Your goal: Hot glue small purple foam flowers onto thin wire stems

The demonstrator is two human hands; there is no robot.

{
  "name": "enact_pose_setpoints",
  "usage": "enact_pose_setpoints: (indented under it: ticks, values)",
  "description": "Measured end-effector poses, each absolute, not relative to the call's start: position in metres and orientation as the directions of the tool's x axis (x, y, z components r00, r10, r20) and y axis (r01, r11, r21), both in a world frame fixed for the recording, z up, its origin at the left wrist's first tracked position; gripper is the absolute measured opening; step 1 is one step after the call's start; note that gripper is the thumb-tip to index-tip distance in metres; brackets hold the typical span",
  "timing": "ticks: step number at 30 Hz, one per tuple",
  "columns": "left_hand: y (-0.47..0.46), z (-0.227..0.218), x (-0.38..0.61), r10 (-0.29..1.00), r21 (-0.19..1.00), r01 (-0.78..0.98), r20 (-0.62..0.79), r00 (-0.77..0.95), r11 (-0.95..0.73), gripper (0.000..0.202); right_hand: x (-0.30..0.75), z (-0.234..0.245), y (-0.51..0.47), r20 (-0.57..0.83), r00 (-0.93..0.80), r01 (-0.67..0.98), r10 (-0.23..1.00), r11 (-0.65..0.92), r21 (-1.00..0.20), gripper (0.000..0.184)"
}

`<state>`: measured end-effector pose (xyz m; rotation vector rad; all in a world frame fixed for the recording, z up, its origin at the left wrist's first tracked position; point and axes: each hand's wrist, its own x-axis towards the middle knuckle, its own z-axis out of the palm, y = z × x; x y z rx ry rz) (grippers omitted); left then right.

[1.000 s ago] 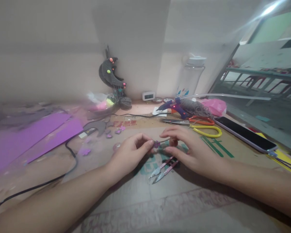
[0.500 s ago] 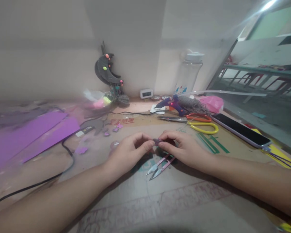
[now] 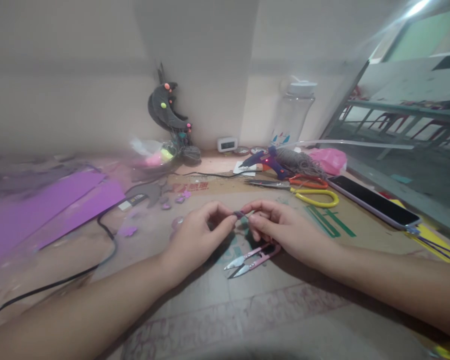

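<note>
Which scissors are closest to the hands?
The pink thread snips, lying right by the right hand. The yellow-handled scissors and orange-handled scissors lie farther back, near the glue gun.

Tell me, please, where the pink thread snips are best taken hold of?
I would take the thread snips by the pink handle end, coming from the right: it lies close by the right hand, while the bare blades point leftward. That hand and the left hand pinch a small purple piece.
</note>
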<state>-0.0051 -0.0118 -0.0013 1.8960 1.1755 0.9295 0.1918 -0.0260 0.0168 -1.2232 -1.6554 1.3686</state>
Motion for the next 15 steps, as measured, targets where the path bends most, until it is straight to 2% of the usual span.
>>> enact_pose_setpoints:
  ticks: [3, 8, 11, 15]
  values:
    - [-0.0142, 0.0012, -0.0049, 0.896, 0.807, 0.423, 0.273, 0.349, -0.411, 0.018, 0.188, 0.0185, -0.0298, -0.152, -0.348, 0.195, 0.925, -0.087, -0.977, 0.022]
    - [-0.0146, 0.001, -0.0055, 0.889, 0.792, 0.446, 0.254, 0.38, -0.417, 0.018, 0.1904, 0.0126, -0.0261, -0.15, -0.329, 0.24, 0.932, -0.071, -0.968, 0.022]
    - [-0.0136, 0.0015, -0.0049, 0.894, 0.809, 0.44, 0.217, 0.393, -0.39, 0.019, 0.1928, 0.0099, -0.0236, -0.109, -0.319, 0.293, 0.942, -0.011, -0.956, 0.022]
    - [-0.0136, 0.0023, -0.0044, 0.897, 0.821, 0.434, 0.195, 0.397, -0.371, 0.019, 0.1935, 0.0115, -0.0219, 0.009, -0.34, 0.445, 0.94, 0.17, -0.879, 0.017]
